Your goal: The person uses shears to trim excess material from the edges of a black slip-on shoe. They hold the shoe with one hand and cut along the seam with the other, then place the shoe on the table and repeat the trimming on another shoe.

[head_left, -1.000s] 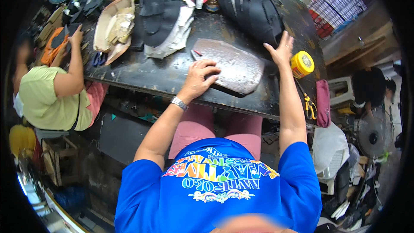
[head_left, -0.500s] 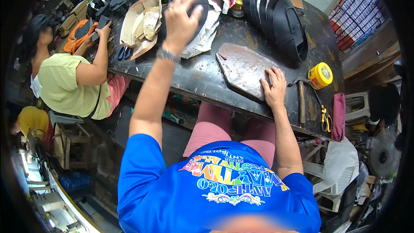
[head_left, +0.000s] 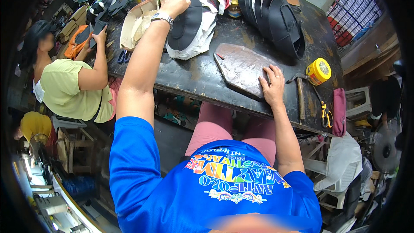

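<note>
Your left hand (head_left: 174,2) covers the far end of the left stack of uppers (head_left: 188,28), its fingertips out of sight so that you cannot tell whether it grips them, while your forearm hides part of the box (head_left: 126,33). Your left arm stretches forward, nearly straight, across the table (head_left: 185,77), palm down and wrist banded by a watch (head_left: 163,17). Your right arm bends at the elbow, the hand (head_left: 273,84) spread loosely, grasping nothing, on the right end of the slab (head_left: 243,67) before you.
</note>
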`<action>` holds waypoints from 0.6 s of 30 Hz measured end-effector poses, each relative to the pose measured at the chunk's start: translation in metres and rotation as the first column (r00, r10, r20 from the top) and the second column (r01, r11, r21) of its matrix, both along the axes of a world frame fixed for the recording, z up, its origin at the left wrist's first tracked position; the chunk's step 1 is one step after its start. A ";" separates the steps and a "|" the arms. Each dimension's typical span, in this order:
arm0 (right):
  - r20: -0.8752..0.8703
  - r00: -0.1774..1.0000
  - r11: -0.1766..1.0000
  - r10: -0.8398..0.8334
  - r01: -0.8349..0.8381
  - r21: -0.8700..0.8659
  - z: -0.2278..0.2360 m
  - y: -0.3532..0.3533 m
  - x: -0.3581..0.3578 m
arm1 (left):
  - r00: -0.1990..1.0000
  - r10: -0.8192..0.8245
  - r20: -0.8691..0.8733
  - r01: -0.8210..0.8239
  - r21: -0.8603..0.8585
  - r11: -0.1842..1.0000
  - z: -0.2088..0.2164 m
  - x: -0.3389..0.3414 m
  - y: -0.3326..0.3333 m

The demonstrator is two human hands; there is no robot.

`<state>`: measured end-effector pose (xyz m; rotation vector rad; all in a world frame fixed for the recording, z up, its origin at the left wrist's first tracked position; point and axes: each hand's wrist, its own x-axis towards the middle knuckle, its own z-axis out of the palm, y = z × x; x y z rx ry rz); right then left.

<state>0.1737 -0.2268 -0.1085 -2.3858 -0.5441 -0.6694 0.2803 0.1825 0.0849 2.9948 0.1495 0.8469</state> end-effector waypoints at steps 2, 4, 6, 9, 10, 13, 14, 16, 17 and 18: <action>0.003 1.000 1.000 0.006 -0.006 -0.003 0.000 0.000 0.000 | 0.999 -0.052 -0.012 0.051 -0.073 0.996 -0.002 0.001 0.003; 0.007 1.000 1.000 0.002 -0.002 -0.002 0.000 0.000 -0.001 | 0.992 -0.118 -0.038 0.110 -0.178 0.978 -0.002 0.003 0.009; 0.015 1.000 1.000 0.001 -0.001 -0.001 0.001 0.000 -0.001 | 0.979 -0.189 -0.082 0.155 -0.312 0.937 0.000 0.005 0.015; -0.006 1.000 1.000 -0.004 0.004 -0.011 0.000 -0.001 -0.001 | 0.967 -0.249 -0.058 0.209 -0.384 0.899 0.001 0.005 0.019; -0.003 1.000 1.000 -0.003 0.003 -0.010 0.000 -0.001 -0.001 | 0.982 -0.190 -0.011 0.180 -0.279 0.943 0.000 0.003 0.018; 0.004 1.000 1.000 -0.005 0.005 -0.004 -0.001 -0.001 0.000 | 1.000 0.001 0.018 0.000 -0.047 0.999 -0.002 -0.005 0.014; -0.002 1.000 1.000 -0.007 0.007 -0.006 -0.001 -0.001 0.000 | 0.998 0.056 -0.017 -0.056 -0.006 0.998 -0.003 -0.007 0.013; -0.009 1.000 1.000 -0.009 0.009 -0.007 -0.002 -0.001 0.000 | 0.993 0.105 -0.056 -0.104 0.035 0.994 -0.001 -0.010 0.014; -0.009 1.000 1.000 -0.008 0.008 -0.007 -0.002 -0.001 -0.001 | 0.995 0.059 -0.074 -0.059 0.004 0.998 0.000 -0.010 0.016; -0.006 1.000 1.000 -0.006 0.006 -0.004 -0.002 -0.001 -0.001 | 0.997 0.002 -0.074 -0.004 -0.024 1.000 0.002 -0.009 0.020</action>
